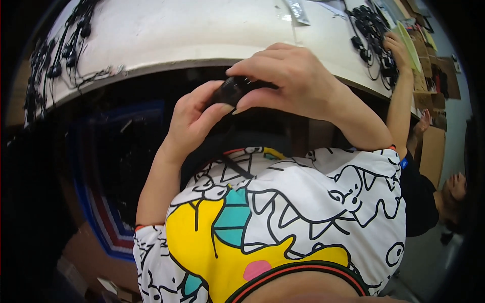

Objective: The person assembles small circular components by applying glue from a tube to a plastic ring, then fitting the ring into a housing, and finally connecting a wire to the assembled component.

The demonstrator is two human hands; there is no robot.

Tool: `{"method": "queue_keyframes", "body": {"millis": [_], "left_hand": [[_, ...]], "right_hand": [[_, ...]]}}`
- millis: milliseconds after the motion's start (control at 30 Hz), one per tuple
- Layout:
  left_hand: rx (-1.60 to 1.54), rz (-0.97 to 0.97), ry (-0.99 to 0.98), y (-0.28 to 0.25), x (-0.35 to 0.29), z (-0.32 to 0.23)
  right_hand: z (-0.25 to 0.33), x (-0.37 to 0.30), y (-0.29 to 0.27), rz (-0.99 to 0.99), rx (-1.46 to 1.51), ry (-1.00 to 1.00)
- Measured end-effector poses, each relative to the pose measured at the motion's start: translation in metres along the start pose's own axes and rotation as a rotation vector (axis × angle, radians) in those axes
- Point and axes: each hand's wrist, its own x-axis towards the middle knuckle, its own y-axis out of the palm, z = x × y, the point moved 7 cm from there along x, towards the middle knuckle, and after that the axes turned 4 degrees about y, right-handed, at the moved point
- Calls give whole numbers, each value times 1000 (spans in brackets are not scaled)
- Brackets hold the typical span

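Note:
In front of my chest, just off the near edge of the white table (177,30), both my hands are closed on one small black rounded object (232,90). Its surface is glossy, and fingers cover much of it, so its exact kind cannot be made out. My left hand (192,115) pinches its left end between thumb and fingers. From the right, my right hand (295,76) grips the other end with thumb and curled fingers. Dark space lies beneath both hands.
Black cables with plugs (68,48) lie at the table's left; another cable pile (371,38) is at the right. A silver packet (298,11) rests at the back. A co-worker's hand (398,49) touches a yellow-green bin (408,45). A blue-edged item (81,187) is lower left.

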Motion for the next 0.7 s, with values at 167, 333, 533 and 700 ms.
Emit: {"method": "queue_keyframes", "body": {"millis": [167, 333, 533, 700], "left_hand": [[-13, 7, 80, -5, -4, -3], [-95, 45, 81, -1, -7, 0], [-48, -3, 64, 1, -8, 4], [0, -11, 24, 2, -10, 6]], "right_hand": [[6, 3, 0, -59, -7, 9], [2, 0, 4, 11, 84, 11], [-1, -3, 12, -49, 75, 138], [-4, -3, 10, -29, 98, 153]]}}
